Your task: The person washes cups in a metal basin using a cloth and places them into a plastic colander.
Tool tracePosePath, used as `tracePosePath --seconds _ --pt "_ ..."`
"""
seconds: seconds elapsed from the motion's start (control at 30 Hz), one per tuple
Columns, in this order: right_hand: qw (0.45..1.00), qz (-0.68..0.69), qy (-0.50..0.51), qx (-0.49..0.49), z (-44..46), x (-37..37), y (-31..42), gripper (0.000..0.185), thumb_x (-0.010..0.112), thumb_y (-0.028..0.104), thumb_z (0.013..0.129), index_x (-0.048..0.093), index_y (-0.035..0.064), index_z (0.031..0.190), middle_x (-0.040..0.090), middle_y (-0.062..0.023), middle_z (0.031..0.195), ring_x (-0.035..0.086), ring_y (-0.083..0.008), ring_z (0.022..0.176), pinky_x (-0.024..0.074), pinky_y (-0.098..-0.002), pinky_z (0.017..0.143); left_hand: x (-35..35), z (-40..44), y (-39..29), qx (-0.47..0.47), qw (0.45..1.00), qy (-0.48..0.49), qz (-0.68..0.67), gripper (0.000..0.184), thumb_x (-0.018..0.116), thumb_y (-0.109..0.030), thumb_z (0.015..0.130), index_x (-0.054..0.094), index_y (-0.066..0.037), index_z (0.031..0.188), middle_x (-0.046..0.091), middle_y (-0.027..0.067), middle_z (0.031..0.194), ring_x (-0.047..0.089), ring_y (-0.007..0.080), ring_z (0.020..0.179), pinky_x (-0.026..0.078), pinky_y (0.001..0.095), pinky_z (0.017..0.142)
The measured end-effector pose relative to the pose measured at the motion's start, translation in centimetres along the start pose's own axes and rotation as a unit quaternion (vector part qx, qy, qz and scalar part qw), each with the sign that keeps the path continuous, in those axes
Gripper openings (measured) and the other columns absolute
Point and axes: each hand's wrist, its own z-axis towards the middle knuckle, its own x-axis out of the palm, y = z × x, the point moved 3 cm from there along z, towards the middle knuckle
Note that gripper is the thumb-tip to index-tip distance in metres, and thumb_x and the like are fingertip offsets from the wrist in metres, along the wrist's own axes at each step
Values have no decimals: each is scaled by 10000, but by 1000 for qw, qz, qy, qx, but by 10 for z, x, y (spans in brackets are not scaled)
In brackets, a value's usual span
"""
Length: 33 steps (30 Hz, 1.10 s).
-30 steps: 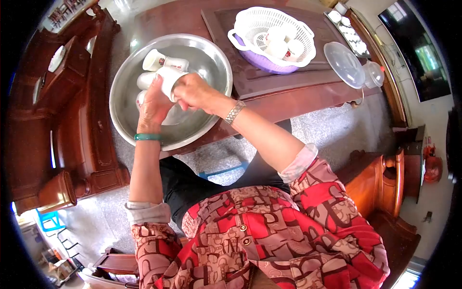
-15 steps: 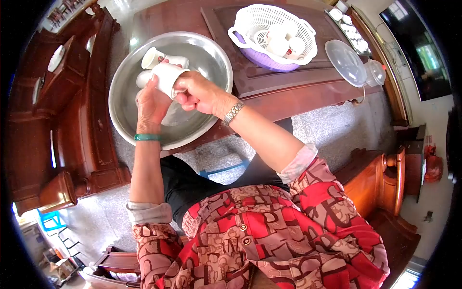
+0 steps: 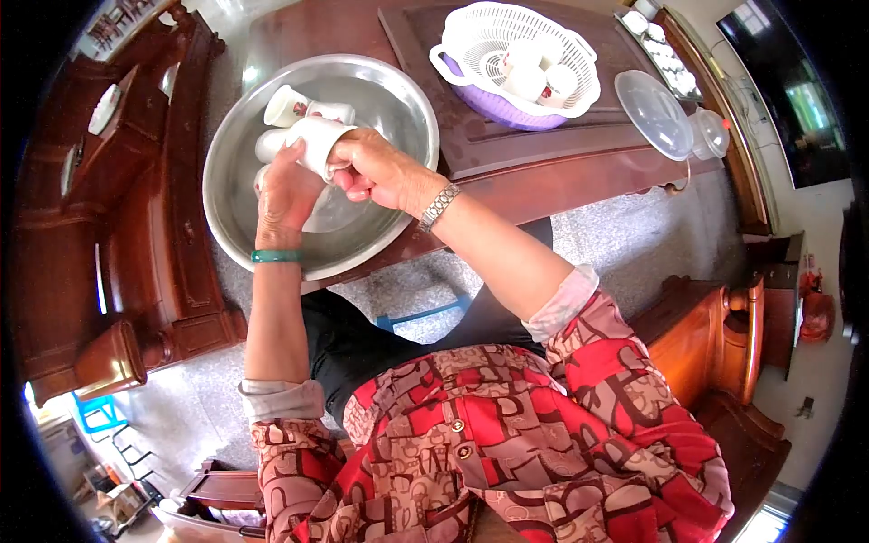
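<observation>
A white cup (image 3: 318, 145) is held over the metal basin (image 3: 217, 213), its mouth turned toward my right. My left hand (image 3: 288, 192) is closed around the cup's outer side. With its fingers closed at the rim and partly inside the mouth, my right hand (image 3: 380, 172) grips the cup; some of those fingertips are hidden. More white cups lie in the basin just beyond, among them one on its side with a red print (image 3: 286, 107). Shallow water seems to cover the basin floor.
Several white cups sit in a white strainer basket (image 3: 462, 45) nested in a purple basin (image 3: 507, 113) on the wooden table (image 3: 507, 195). Farther right are a clear plastic lid (image 3: 654, 113), a clear container (image 3: 710, 136) and a tray of white cups (image 3: 665, 56).
Both hands keep hold of the cup, with only a slight shift of the fingers and tilt. The whole view has moved a little.
</observation>
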Motion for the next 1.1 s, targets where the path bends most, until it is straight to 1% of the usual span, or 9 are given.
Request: tracePosePath --seconds 0.13,0.2,0.27,0.33,0.43,0.67,0.73,0.77,1.1 --pt "969 -226 -41 -87 6 -6 -6 157 541 145 813 632 21 779 618 -77 641 571 -177 484 444 -324 433 -7 1 10 -20 994 -75 74 445 573 -299 897 485 -46 1252 576 80 1177 565 210 1059 449 395 926" --pt "714 -638 -122 -264 -5 -6 1 144 544 143 774 641 38 778 649 -161 709 633 -316 617 491 -409 577 -6 3 11 -56 989 -85 109 450 614 -316 872 497 -79 1237 584 67 1150 575 191 1042 484 389 892" --pt "717 -653 -107 -221 -8 -4 7 166 546 157 742 634 26 793 643 -199 770 627 -390 722 495 -482 657 -1 3 12 -74 972 -165 153 518 625 -355 850 471 -44 1235 594 86 1091 594 193 993 551 417 699" --pt "687 -680 -123 -225 -12 -2 11 152 538 157 753 643 53 791 642 -179 727 633 -369 717 497 -467 641 0 2 11 -78 970 -180 147 494 595 -356 853 482 -53 1226 605 85 1068 591 205 1001 532 431 764" --pt "725 -617 -168 -256 -23 -9 10 151 516 145 756 638 65 795 626 -180 707 624 -371 687 492 -453 616 -1 -1 1 -47 964 -255 50 452 565 -338 847 494 -70 1203 592 102 1120 578 232 1038 472 446 872" --pt "745 -573 -249 -233 -33 -27 -1 187 501 176 781 634 91 880 629 -194 731 621 -383 698 495 -466 623 -21 5 -5 77 953 -177 -234 458 437 -464 857 585 -109 1106 634 70 1083 598 264 997 494 407 795" --pt "734 -562 -248 -290 -33 -24 -2 206 517 163 772 638 83 918 618 -200 693 611 -399 665 488 -482 607 -23 0 -5 45 962 18 -270 597 478 -512 839 555 -3 1141 590 167 1098 570 271 935 508 363 741" --pt "727 -574 -242 -287 -32 -24 -5 211 520 155 768 640 87 928 612 -200 675 609 -397 655 487 -482 604 -21 -1 -4 -6 953 25 -302 723 494 -568 815 526 66 1161 583 188 1032 555 261 878 500 307 678" --pt "673 -649 -222 -278 -38 -12 -11 242 532 128 746 649 110 957 601 -190 631 610 -376 616 488 -475 593 -6 2 1 -17 981 -2 -195 657 435 -516 887 550 92 1110 618 158 904 602 257 853 539 299 592"
